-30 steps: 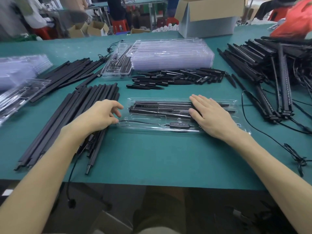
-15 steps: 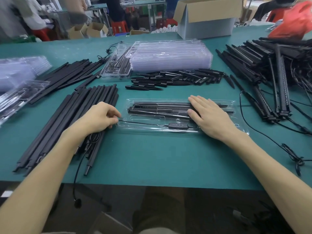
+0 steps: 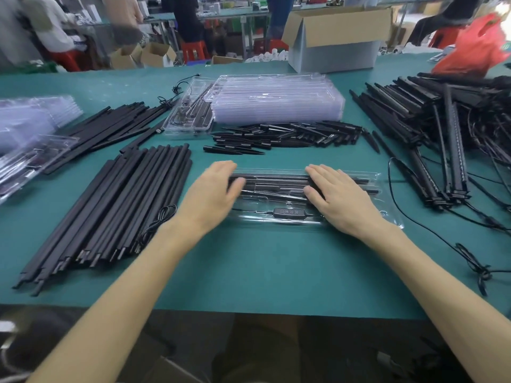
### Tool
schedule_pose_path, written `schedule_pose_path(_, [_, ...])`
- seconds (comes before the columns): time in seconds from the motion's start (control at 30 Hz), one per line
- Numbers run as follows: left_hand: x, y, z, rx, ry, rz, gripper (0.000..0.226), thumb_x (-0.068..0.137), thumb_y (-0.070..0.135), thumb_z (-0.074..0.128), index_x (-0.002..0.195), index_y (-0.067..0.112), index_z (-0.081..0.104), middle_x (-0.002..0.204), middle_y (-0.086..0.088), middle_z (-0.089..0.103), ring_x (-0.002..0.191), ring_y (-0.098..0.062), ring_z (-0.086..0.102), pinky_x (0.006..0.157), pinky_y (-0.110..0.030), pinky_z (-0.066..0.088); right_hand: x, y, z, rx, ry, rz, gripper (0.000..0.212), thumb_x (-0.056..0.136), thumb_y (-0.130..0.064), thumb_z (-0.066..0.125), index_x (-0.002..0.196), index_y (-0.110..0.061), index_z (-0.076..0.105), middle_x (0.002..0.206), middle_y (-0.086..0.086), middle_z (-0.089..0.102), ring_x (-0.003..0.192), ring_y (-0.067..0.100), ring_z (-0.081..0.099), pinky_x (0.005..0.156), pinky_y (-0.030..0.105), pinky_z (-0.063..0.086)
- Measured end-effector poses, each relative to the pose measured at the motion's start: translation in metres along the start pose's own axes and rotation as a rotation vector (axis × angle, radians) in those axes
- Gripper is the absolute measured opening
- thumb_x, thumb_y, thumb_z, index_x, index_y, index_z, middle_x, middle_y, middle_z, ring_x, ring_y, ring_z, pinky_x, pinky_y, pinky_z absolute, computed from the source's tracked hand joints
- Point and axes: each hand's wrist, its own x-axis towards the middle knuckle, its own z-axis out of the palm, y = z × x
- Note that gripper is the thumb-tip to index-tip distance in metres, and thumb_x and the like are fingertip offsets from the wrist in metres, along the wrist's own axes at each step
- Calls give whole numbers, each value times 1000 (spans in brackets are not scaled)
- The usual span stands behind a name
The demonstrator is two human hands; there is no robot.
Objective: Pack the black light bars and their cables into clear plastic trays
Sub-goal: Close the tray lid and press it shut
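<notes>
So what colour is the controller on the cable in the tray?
The controller is black with small pale buttons; head view shows it.

A tray [image 3: 388, 214] lies mid-frame on the tabletop [image 3: 262, 272], with bars [image 3: 276, 181] in its far part and a controller [image 3: 287, 211] in its near channel. The left grip [image 3: 213, 194] rests on the tray's left end, the right grip [image 3: 340, 200] on its right half. Left of the tray lies a bar row [image 3: 124, 205], with a coiled cable [image 3: 159, 219] on it. Behind that row, at upper left, lies a bar group [image 3: 110, 128]; edge trays [image 3: 27, 128] sit at the frame's left edge. Behind the tray lies a heap [image 3: 284, 134] of short pieces, and behind that a tray stack [image 3: 276, 100], with a small tray [image 3: 190, 114] just left of it. A box [image 3: 337, 42] stands behind the stack. At right lies a bar pile [image 3: 442, 134]; a loose cable [image 3: 442, 239] runs between it and the tray toward lower right.
</notes>
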Motion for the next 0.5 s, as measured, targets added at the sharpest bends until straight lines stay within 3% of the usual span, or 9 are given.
schedule_pose_path(0.1, [14,17,28,38,-139,17,61,107,42,35,154,3,31,163,-12,29,152,-24,22,125,-41,14,-1,0,-1,9,-2,-4,56,107,-44,28,158,-21,26,163,-8,26,151,9,16,125,33,8])
schedule_pose_path(0.23, [22,16,52,281,-229,-22,72,104,56,15,161,12,6,169,-2,1,155,-17,-5,126,-40,-3,1,1,-3,42,-2,-17,56,106,-44,32,156,-19,29,162,-7,29,150,10,19,125,34,10])
schedule_pose_path(0.37, [25,12,54,314,-262,-7,73,104,57,14,161,15,1,169,-2,-5,155,-15,-8,126,-38,-6,10,11,-17,111,-76,-52,59,102,-47,47,152,-18,38,158,-2,38,146,14,30,122,31,20])
schedule_pose_path(0.5, [23,11,54,303,-236,6,72,104,57,14,161,16,3,169,0,-3,155,-13,-7,126,-36,-5,26,20,-38,109,-182,9,65,89,-58,63,142,-21,51,141,2,54,131,21,48,111,37,37])
